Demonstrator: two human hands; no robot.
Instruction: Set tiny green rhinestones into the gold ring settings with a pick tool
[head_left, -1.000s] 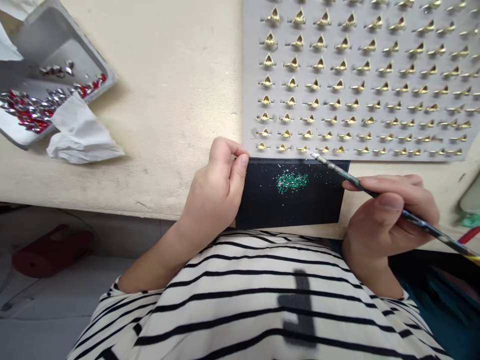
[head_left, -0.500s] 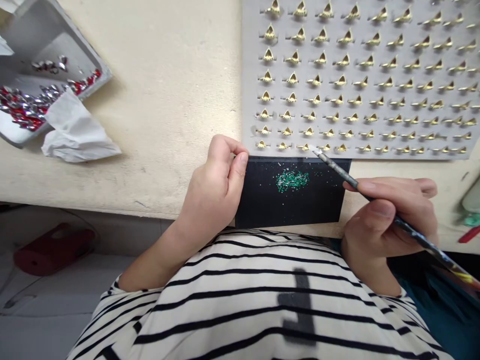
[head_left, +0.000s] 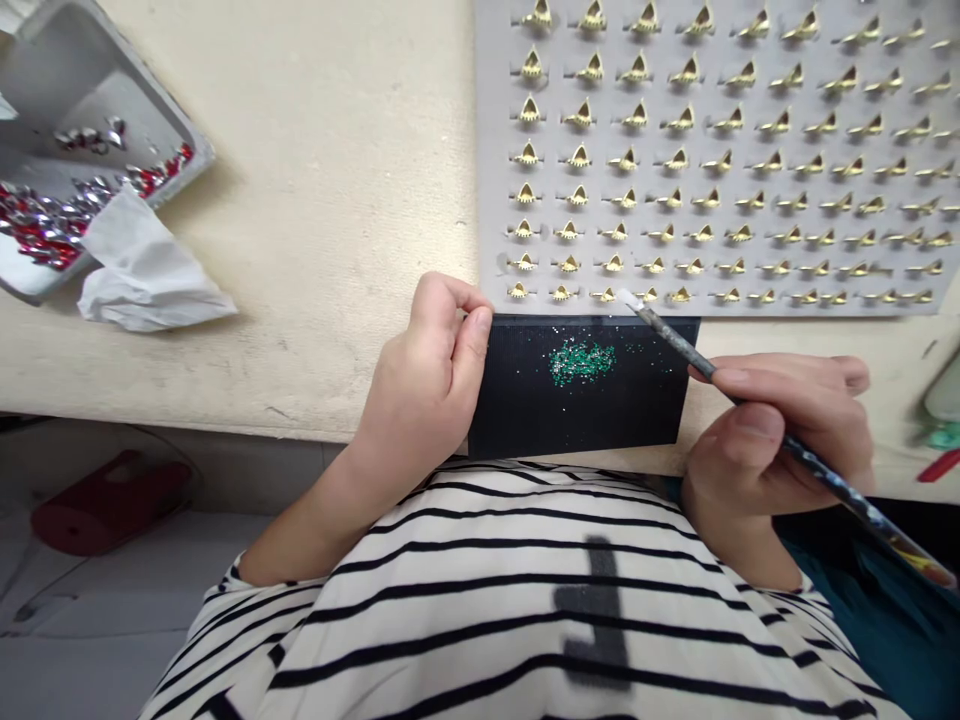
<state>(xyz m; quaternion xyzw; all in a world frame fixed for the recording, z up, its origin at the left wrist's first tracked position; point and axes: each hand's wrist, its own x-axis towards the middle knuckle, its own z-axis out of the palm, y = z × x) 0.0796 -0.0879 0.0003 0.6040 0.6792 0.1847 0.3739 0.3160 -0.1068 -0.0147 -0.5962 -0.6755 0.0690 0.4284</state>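
Note:
My right hand (head_left: 772, 430) grips a slim dark speckled pencil (head_left: 712, 385), and its pale tip (head_left: 626, 297) sits at the bottom row of small gold claw settings (head_left: 604, 295). These settings stand in rows on a grey card (head_left: 825, 308). My left hand (head_left: 427, 370) rests curled at the top left corner of a black ribbed pad (head_left: 600, 420), its thumb against the pad's edge. On the pad lies a small heap of tiny green and silvery stones (head_left: 581, 363), with stray specks around it.
A grey tray (head_left: 127, 75) at the upper left holds red and clear pointed stones (head_left: 52, 225), partly covered by crumpled white tissue (head_left: 146, 285). All this sits on a cream table (head_left: 300, 250). A red object (head_left: 109, 503) lies on the floor below.
The pencil tip has moved up from the pad's top edge to the bottom row of settings. The whole scene has drifted slightly left in view.

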